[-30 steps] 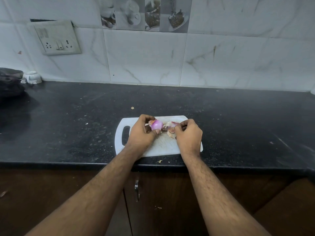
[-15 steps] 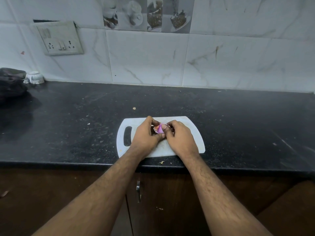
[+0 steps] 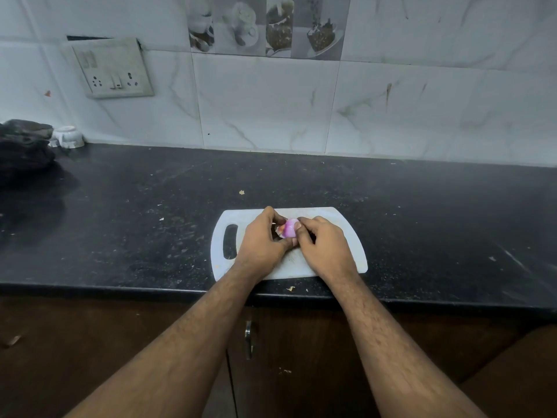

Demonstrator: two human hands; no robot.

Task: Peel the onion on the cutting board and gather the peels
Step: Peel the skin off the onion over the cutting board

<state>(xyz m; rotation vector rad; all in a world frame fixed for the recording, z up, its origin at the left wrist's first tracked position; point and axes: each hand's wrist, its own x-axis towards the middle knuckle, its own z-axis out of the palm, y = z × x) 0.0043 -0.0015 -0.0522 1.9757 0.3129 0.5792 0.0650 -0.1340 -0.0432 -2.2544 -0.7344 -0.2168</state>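
Observation:
A small purple onion (image 3: 290, 227) sits between my two hands over the white cutting board (image 3: 346, 236). My left hand (image 3: 262, 241) curls round its left side, where a bit of brownish peel (image 3: 279, 229) sticks out. From the right, my right hand (image 3: 324, 245) holds the onion, its thumb pressed on the top. The loose peels on the board are hidden under my right hand.
The board lies near the front edge of a black counter (image 3: 120, 224). Small peel scraps (image 3: 290, 288) lie by that edge and one more scrap (image 3: 241, 192) behind the board. A dark cloth (image 3: 24, 146) and a small white cup (image 3: 67, 136) stand far left.
My right hand came in from the peels on the right and closed on the onion beside my left hand. The pile of peels is now covered.

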